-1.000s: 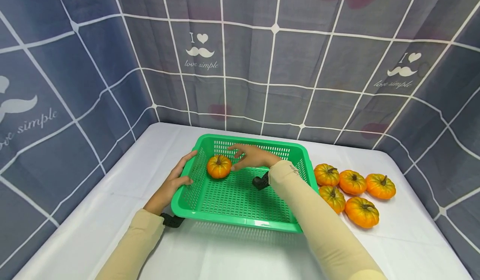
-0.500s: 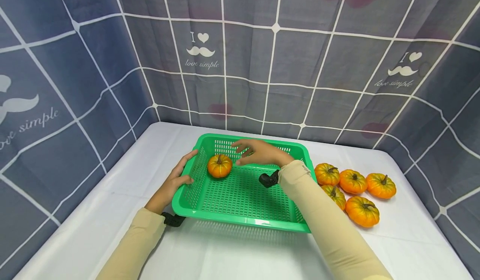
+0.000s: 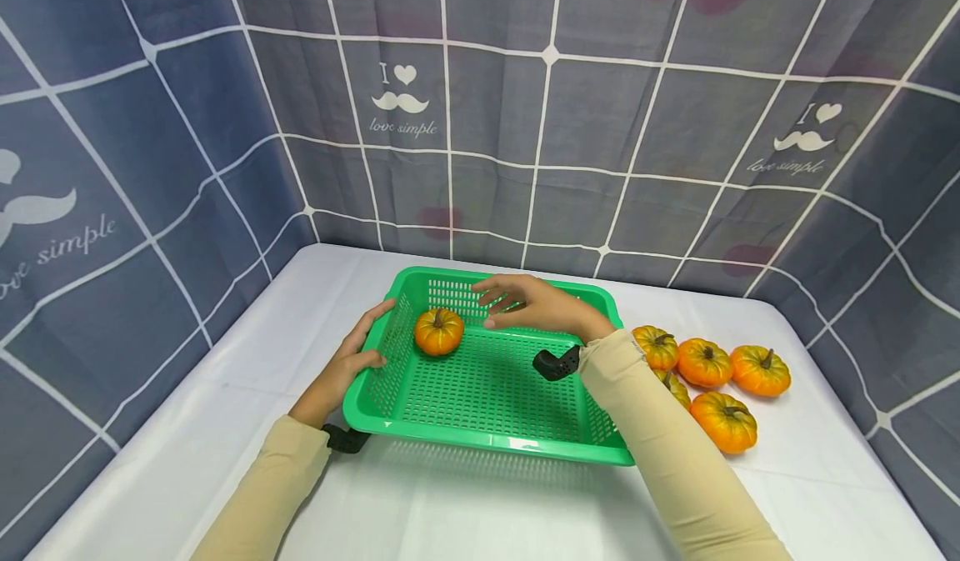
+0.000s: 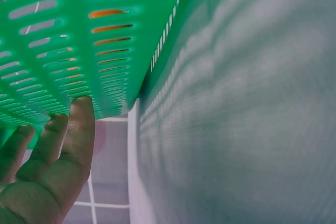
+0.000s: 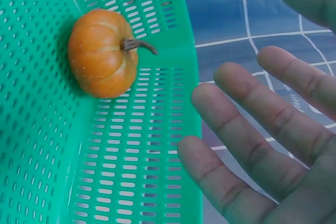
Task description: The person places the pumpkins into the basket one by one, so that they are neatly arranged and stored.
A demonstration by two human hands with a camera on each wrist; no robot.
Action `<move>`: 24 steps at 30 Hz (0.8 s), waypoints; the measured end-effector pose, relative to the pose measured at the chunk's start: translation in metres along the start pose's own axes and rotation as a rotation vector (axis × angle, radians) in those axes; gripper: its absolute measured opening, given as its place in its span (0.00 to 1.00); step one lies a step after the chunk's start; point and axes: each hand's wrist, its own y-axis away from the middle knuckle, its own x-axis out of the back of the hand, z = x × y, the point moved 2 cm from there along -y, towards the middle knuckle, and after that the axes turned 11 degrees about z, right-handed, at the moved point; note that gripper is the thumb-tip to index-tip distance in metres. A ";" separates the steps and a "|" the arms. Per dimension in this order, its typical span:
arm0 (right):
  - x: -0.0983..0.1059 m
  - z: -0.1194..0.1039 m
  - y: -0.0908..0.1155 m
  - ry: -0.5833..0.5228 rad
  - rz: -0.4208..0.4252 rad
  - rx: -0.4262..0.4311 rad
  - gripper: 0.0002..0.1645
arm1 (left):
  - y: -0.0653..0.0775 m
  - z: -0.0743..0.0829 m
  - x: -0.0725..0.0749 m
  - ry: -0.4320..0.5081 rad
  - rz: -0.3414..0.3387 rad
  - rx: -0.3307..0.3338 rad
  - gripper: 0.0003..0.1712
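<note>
A green plastic basket (image 3: 487, 443) with slotted walls stands on the white tabletop. At its left side my left hand (image 3: 341, 373) holds the rim, thumb over the edge; in the left wrist view several fingers (image 4: 79, 135) lie against the outer wall. One small orange pumpkin (image 3: 438, 333) sits upright in the basket's back left corner, its curved stem showing in the right wrist view. Over the back right part of the basket hovers my right hand (image 3: 543, 307), fingers spread and loosely bent, with nothing in it. A gap separates it from the pumpkin.
Several more small pumpkins (image 3: 723, 423) lie grouped on the white tabletop (image 3: 810, 461) to the right of the basket, partly behind my right sleeve (image 3: 667, 444). A grey-blue curtain (image 3: 495, 111) with white grid lines encloses the back and both sides.
My right hand has drawn away from the pumpkin in the basket, moving right and slightly up. The pumpkin stays in its corner, and my left hand keeps its place on the rim.
</note>
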 end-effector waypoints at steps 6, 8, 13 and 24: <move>0.009 -0.001 0.012 -0.052 0.076 0.012 0.31 | -0.001 0.000 0.000 0.013 -0.006 -0.015 0.55; 0.013 0.000 0.017 -0.079 0.100 0.009 0.30 | -0.001 0.000 0.000 0.009 -0.006 -0.015 0.55; 0.020 0.003 0.027 -0.155 0.145 0.005 0.28 | -0.002 -0.002 -0.001 -0.004 -0.003 -0.017 0.55; 0.034 0.010 0.048 -0.239 0.205 -0.038 0.29 | -0.002 -0.005 -0.001 -0.001 -0.011 -0.025 0.54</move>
